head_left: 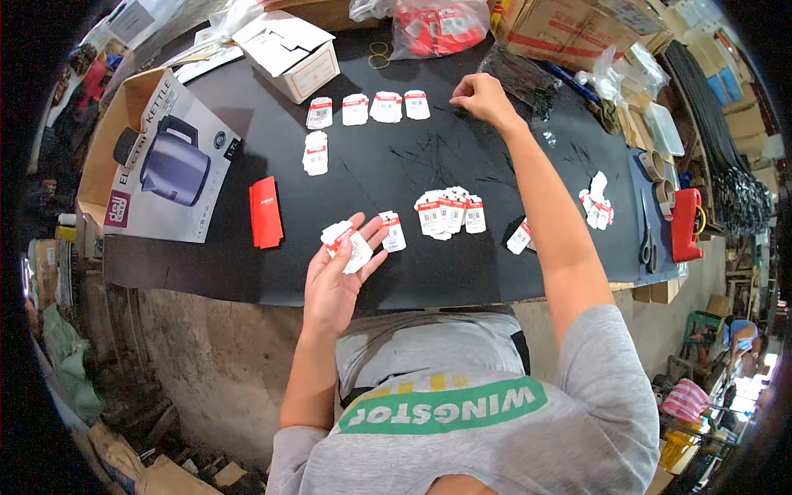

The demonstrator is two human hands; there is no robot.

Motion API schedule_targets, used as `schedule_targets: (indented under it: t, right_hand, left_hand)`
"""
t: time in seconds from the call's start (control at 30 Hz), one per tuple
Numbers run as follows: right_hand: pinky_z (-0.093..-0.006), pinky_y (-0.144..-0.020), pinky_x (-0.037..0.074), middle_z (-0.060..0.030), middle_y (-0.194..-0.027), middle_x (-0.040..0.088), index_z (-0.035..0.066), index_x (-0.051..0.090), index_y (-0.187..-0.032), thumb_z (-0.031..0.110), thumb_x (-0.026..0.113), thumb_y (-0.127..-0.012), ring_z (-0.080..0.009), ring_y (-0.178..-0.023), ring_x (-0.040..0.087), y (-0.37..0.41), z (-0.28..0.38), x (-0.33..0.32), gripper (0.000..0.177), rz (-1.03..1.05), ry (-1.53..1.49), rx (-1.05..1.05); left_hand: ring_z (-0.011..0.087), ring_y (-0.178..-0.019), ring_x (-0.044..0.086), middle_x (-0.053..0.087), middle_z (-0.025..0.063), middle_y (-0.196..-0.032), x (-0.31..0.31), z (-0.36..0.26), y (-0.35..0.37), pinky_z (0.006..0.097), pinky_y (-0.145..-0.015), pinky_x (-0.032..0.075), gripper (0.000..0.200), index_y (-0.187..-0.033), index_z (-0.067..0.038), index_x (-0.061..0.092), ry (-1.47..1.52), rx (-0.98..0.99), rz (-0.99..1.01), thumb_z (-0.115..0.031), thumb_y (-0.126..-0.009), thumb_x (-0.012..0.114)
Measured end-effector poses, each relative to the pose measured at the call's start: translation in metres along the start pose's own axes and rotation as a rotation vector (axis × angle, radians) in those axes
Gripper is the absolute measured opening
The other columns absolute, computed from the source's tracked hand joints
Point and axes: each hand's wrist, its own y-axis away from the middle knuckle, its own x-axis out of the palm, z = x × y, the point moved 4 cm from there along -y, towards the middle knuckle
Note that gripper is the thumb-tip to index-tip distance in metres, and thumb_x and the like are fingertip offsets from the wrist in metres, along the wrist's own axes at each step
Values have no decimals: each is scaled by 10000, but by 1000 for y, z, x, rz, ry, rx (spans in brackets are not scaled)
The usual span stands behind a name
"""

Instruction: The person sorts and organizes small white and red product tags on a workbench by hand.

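Note:
My left hand (328, 289), palm up, holds a small stack of red-and-white tags (356, 254) under its thumb. My right hand (485, 99) is pinched above the far part of the black table; whatever is between its fingertips is too small to make out. Left of it runs a row of tag stacks (386, 107), with another tag stack (315, 154) below the row's left end. A fanned pile of tags (450, 213) lies right of my left hand, and a single tag (393, 232) sits by its fingertips. Thin black strands (495, 169) are scattered mid-table.
An electric kettle box (165, 157) and red cards (265, 213) are at left. A white box (289, 58), a bag of red items (437, 29) and a carton (569, 33) line the back. Scissors (648, 239) and a red tape dispenser (686, 225) lie right.

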Motion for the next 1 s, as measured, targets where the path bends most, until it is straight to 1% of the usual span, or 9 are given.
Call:
schedule_targets:
  t: [0.2, 0.3, 0.37, 0.4, 0.53, 0.6, 0.7, 0.8, 1.0]
  right_hand:
    - [-354, -703, 512, -191, -780, 676, -13, 682, -732, 81, 715, -681, -266, -749, 671, -10, -14, 13, 112, 58, 103, -14]
    - [-341, -683, 505, -157, -751, 680, -15, 683, -781, 111, 706, -714, -234, -713, 659, -9, -13, 4, 145, 43, 72, -69]
    - [-291, -652, 473, -72, -792, 668, -8, 671, -870, 191, 686, -793, -145, -714, 601, -7, -9, -20, 214, 3, -118, -21]
    - [-282, -654, 480, -63, -752, 664, -10, 682, -852, 188, 695, -779, -134, -655, 585, -6, -5, -33, 212, -153, -180, -164]
    - [-225, -560, 429, -12, -716, 626, 6, 657, -879, 180, 679, -831, -80, -604, 546, 14, 17, -77, 182, -205, -438, -96]
    - [-194, -543, 408, 2, -702, 609, 12, 643, -875, 154, 670, -840, -51, -591, 531, 34, 44, -83, 148, -163, -542, -56]
    - [-180, -524, 415, -21, -775, 635, 3, 641, -945, 104, 643, -856, -47, -614, 556, 74, 93, -56, 135, 134, -651, -122]
    - [-186, -540, 443, -40, -791, 641, -9, 638, -960, 62, 645, -841, -66, -637, 589, 104, 116, -21, 139, 249, -733, 22]
    - [-192, -539, 437, -52, -798, 639, -19, 623, -979, 52, 630, -841, -68, -621, 578, 97, 103, -16, 156, 61, -753, -49]
  left_hand:
    - [337, -1222, 481, 454, 249, -1326, 11, 3, -5, 409, -976, 464, 414, -1337, 57, 354, -2, -6, 48, -154, -983, 394]
    - [336, -1220, 483, 454, 254, -1323, 11, 3, -8, 411, -979, 463, 413, -1335, 57, 356, -8, 2, 35, -156, -983, 397]
    - [334, -1226, 477, 452, 254, -1325, 9, 3, -7, 412, -981, 462, 418, -1337, 58, 352, 7, 11, -9, -158, -983, 401]
    - [334, -1226, 477, 452, 254, -1325, 7, 4, -7, 412, -981, 462, 418, -1337, 58, 352, 9, 6, -13, -158, -983, 401]
    - [317, -1178, 526, 503, 234, -1282, 4, 8, -14, 391, -940, 494, 386, -1295, 47, 412, -46, 7, -23, -152, -967, 450]
    - [298, -1117, 575, 555, 213, -1227, 2, 10, -17, 364, -877, 528, 347, -1249, 30, 463, -127, 11, -33, -146, -951, 489]
    - [261, -1008, 640, 628, 184, -1117, 8, 9, -23, 315, -726, 566, 295, -1166, 4, 526, -209, 36, -81, -160, -922, 553]
    - [253, -955, 659, 652, 170, -1058, 9, 9, -29, 304, -714, 567, 269, -1122, 5, 551, -215, 59, -103, -152, -907, 583]
    - [238, -916, 672, 663, 157, -1030, 0, 9, -29, 290, -701, 573, 225, -1076, 3, 583, -227, 159, -175, -142, -904, 589]
